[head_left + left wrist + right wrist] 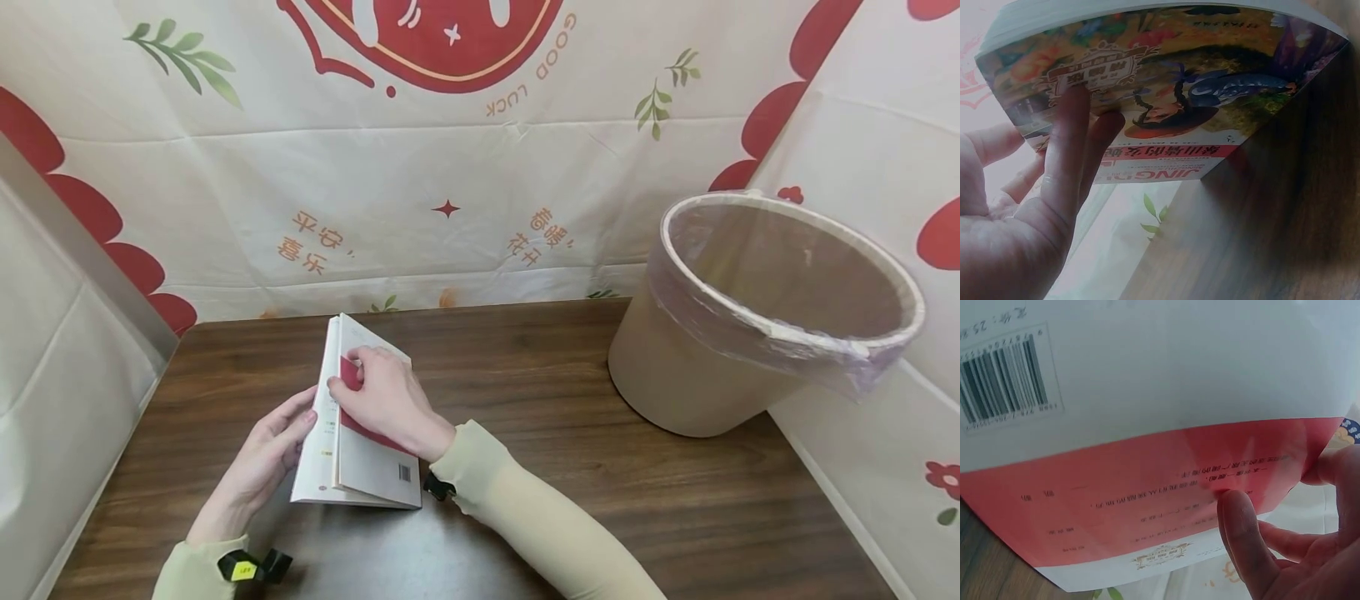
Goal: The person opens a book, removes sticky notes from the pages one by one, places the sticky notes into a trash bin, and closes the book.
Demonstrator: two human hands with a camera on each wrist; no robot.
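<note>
A paperback book [375, 467] is held up over the dark wood table, its lower edge near the tabletop. Its illustrated front cover [1166, 94] faces my left hand. On the other side, the white back cover carries a barcode [1007, 378] and a red printed band [1116, 494]. My left hand [273, 450] holds the book from the left, fingertips on the front cover and thumb near the edge. At the upper part of the red band my right hand [386, 396] pinches the book, thumb and fingers curled at its edge.
A beige bin [682, 367] with a clear plastic liner over its rim stands on the right of the table [525, 392]. Printed white cloth [450, 183] hangs behind and along both sides. Each wrist wears a dark strap-on device.
</note>
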